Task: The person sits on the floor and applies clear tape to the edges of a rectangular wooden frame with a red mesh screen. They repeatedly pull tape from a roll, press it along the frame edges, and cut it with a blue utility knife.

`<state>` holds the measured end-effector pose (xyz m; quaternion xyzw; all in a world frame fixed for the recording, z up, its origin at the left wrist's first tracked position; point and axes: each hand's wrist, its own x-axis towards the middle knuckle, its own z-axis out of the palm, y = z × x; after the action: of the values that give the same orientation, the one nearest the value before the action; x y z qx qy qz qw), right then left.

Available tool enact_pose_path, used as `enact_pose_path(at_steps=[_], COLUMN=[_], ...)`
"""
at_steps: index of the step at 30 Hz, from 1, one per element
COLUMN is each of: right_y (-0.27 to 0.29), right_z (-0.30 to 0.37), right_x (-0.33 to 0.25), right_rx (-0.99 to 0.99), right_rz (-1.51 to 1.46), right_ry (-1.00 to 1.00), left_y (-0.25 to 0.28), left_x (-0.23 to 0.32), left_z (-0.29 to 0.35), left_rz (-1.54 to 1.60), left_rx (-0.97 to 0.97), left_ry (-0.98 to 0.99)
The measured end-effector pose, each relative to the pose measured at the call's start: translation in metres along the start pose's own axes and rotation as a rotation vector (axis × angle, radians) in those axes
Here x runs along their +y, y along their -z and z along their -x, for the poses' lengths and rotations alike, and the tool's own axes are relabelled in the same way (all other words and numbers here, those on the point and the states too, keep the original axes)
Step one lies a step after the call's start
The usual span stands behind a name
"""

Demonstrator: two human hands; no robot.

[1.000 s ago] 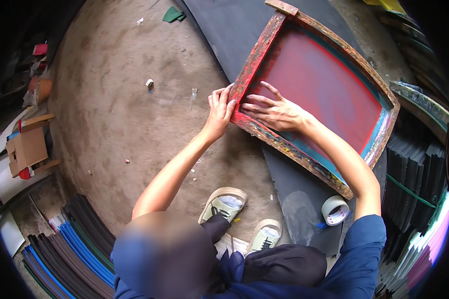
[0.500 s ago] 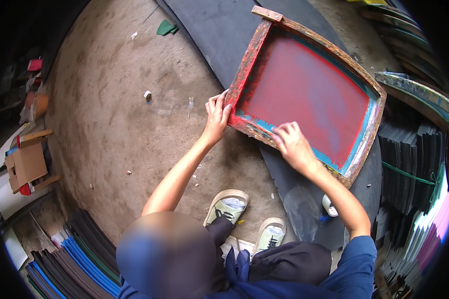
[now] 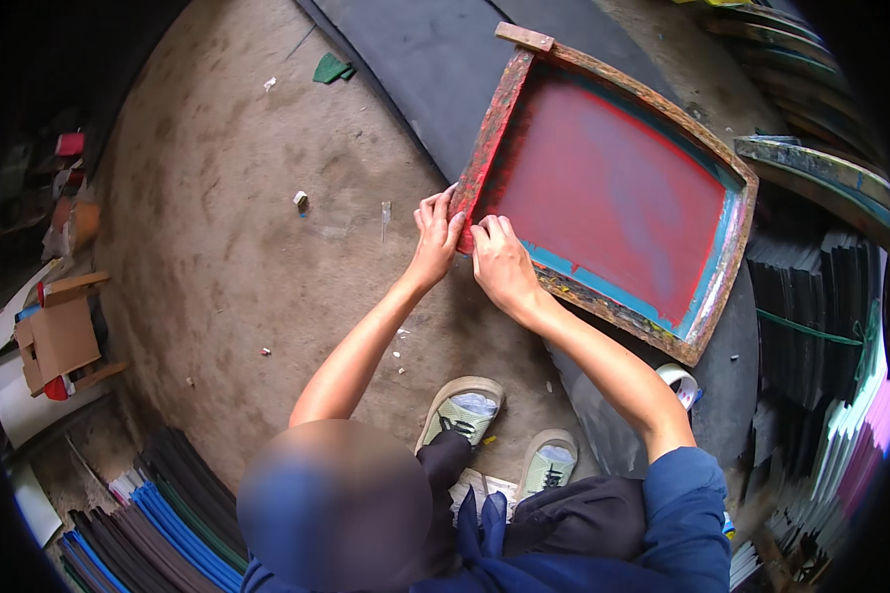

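A screen printing frame, wooden and smeared with paint, lies tilted on dark sheets, its red mesh facing up. Blue strips line the inside of the lower and right edges. My left hand grips the frame's near left corner from outside, fingers wrapped over the wood. Close beside it, my right hand is at the inner side of the same corner. Its fingers are bent and pressed together; whatever they may hold is hidden.
Dark sheets extend beneath the frame. A tape roll sits near my right forearm. More paint-stained frames and a tied stack of black sheets stand at right. A cardboard box is at left, with coloured sheets below it.
My right hand has slid left along the frame's near edge to the corner by my left hand. The left hand keeps its grip. The view has shifted slightly.
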<state>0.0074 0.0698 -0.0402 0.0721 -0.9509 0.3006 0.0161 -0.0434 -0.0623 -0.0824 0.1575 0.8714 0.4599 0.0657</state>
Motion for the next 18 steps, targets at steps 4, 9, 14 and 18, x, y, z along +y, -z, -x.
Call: enact_pose_path(at_steps=[4, 9, 14, 18], right_y=[0.034, 0.058, 0.068, 0.102], right_z=[0.019, 0.059, 0.092, 0.15], right_x=[0.025, 0.037, 0.053, 0.089], right_rx=[-0.035, -0.076, -0.04, -0.064], right_rz=[-0.088, 0.088, 0.296, 0.35], right_ry=[-0.093, -0.016, -0.009, -0.103], left_y=[0.016, 0.024, 0.012, 0.012], left_x=[0.039, 0.067, 0.071, 0.069], left_z=[-0.008, -0.009, -0.008, -0.003], left_rz=[-0.246, -0.518, -0.656, -0.724], left_rx=[0.01, -0.6, -0.572, -0.538], left_ry=[-0.36, -0.697, -0.705, -0.749])
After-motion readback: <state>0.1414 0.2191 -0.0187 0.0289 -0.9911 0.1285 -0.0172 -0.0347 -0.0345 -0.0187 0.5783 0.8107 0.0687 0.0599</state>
